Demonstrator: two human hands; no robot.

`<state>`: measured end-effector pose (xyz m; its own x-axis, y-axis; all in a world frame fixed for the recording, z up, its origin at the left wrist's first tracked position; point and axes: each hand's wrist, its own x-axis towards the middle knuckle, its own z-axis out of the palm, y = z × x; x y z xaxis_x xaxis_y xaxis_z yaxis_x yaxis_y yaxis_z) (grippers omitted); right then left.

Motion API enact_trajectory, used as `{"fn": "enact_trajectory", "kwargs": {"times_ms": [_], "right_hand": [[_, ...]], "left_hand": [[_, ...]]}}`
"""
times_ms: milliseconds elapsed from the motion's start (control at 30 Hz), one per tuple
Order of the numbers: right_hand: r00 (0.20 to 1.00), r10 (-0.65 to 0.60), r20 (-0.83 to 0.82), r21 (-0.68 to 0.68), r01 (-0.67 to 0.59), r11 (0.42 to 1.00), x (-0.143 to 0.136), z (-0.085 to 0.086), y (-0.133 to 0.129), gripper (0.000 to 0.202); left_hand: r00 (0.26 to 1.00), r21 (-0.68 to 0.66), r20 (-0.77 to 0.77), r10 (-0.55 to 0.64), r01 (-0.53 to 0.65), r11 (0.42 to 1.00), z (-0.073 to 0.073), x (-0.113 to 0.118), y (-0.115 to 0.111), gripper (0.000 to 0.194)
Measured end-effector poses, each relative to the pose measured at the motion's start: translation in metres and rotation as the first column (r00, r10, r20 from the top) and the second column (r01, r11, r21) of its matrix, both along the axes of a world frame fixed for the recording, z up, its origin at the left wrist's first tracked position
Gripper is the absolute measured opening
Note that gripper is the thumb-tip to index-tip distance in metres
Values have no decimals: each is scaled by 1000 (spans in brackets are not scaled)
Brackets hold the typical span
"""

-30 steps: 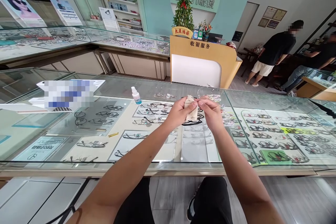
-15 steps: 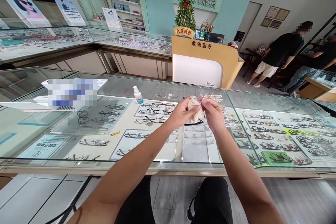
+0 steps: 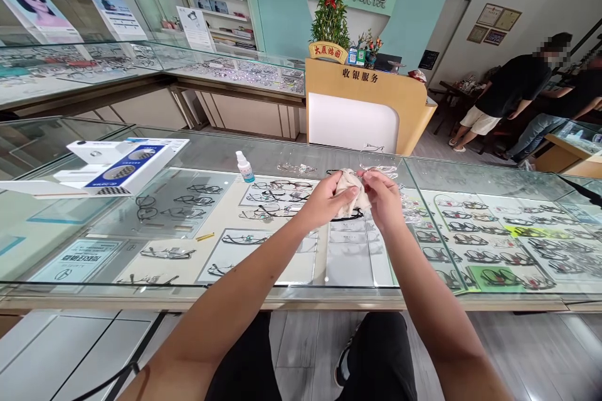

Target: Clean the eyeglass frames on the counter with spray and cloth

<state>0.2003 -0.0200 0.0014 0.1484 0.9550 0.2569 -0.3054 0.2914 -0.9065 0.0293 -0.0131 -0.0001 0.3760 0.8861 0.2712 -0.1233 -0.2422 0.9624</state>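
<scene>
A cream cloth is bunched between my two hands above the glass counter. My left hand is closed on it, thumb on top. My right hand is closed at the cloth's right side, fingertips pinched near its upper edge; what they pinch is too small to make out. Dark-framed glasses show just below the cloth, partly hidden by it. A small white spray bottle with blue liquid stands upright to the left of my hands.
The glass display counter holds rows of glasses. An open white and blue box lies on its left part. Clear frames lie beyond my hands. A wooden cashier desk stands behind. Two people are at the right, one in a black shirt.
The cloth is spread wider between my hands and its folds have shifted. The view has moved slightly. The person in the black shirt at the right has shifted a little to the right.
</scene>
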Motion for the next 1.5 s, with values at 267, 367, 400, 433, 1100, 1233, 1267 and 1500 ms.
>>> {"fn": "enact_trajectory", "kwargs": {"times_ms": [267,367,400,433,1100,1233,1267,1500], "right_hand": [[986,72,149,141,-93,986,-1,-4,-1,26],[991,29,129,151,-49,987,4,-2,-1,22],[993,18,120,146,-35,989,5,-1,0,22],[994,8,109,140,-23,990,6,0,0,23],[984,-119,-132,193,143,971,41,14,13,28],[987,-140,-76,213,153,965,41,13,15,28],[988,-142,-65,218,153,964,41,13,15,28],[978,-193,79,227,171,959,39,9,19,32]], "left_hand": [[980,98,67,188,-194,976,2,5,-6,63],[975,158,-9,222,-218,963,2,5,-7,61],[978,170,-34,206,-197,965,2,6,-8,58],[982,178,-59,181,-168,970,2,6,-8,55],[829,325,-518,-208,416,849,1,18,-38,43],[690,191,-673,-267,510,839,-8,26,-46,33],[666,144,-687,-290,516,844,-10,28,-47,27],[681,300,-680,-271,596,745,-30,40,-47,21]]}}
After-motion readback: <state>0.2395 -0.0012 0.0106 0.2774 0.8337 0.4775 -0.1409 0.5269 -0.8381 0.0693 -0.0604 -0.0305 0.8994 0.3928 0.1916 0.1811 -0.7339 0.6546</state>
